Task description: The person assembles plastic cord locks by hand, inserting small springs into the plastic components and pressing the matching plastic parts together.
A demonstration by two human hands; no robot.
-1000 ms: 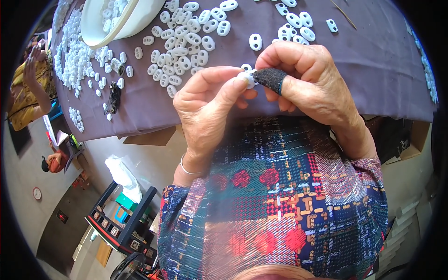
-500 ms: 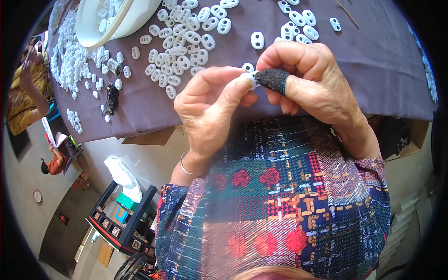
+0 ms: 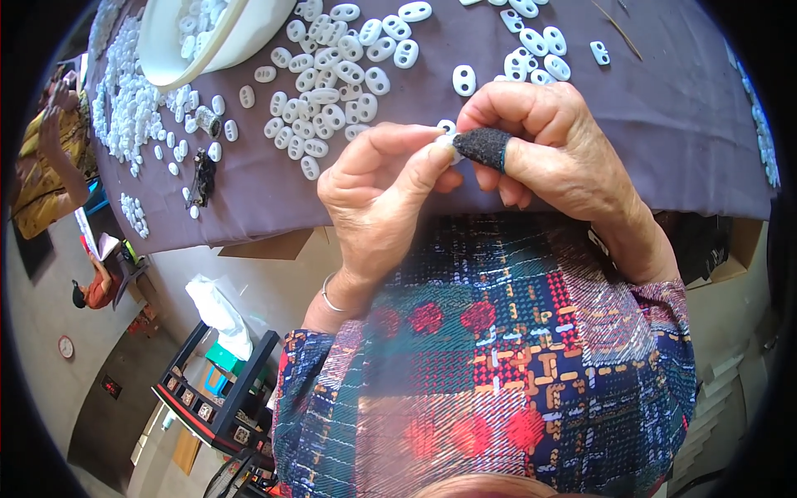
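Observation:
My left hand (image 3: 374,199) pinches a small white plastic piece (image 3: 449,127) between thumb and index finger, over the table's near edge. It looks like one of the oval two-hole pieces, though fingertips hide most of it. My right hand (image 3: 560,145) is closed against the same piece from the other side. A black fabric finger cover (image 3: 483,148) sits on the right thumb, its tip touching the piece. Right beyond the hands lies a single white two-hole piece (image 3: 464,80). Several more form a pile (image 3: 328,95) to the left, and a smaller cluster (image 3: 531,41) lies beyond my right hand.
A white tub (image 3: 249,46) holding white pieces stands at the far left on the purple-grey tablecloth (image 3: 689,124). Tiny white parts (image 3: 124,108) spread beside it, near a black tangled item (image 3: 200,178). Another person's arm (image 3: 62,145) shows at the left rim.
Both hands stay together at the piece, and the right thumb's covered tip now lies further over it. The whole view has shifted slightly.

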